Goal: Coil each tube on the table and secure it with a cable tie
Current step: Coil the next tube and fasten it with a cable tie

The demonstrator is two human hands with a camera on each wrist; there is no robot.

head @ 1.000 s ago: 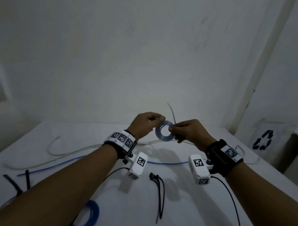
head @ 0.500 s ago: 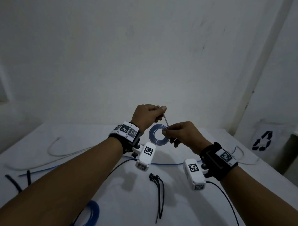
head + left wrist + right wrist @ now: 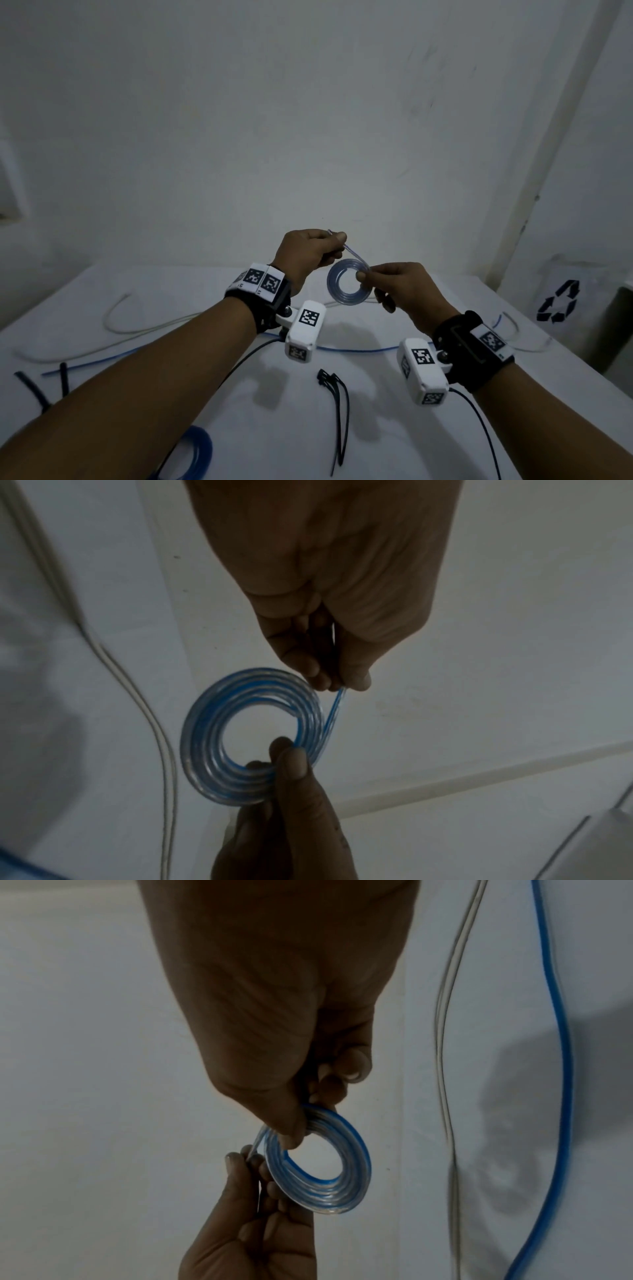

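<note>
Holding the coil up above the table, right hand pinches its right rim while left hand pinches the free tail slanting up-left, so the last wrap looks like lefty's job; cable ties lie nearer, below

A white table carries black cable ties between the forearms. A blue tube and a pale tube run beneath the wrists, with a blue coil under the left forearm.
</note>
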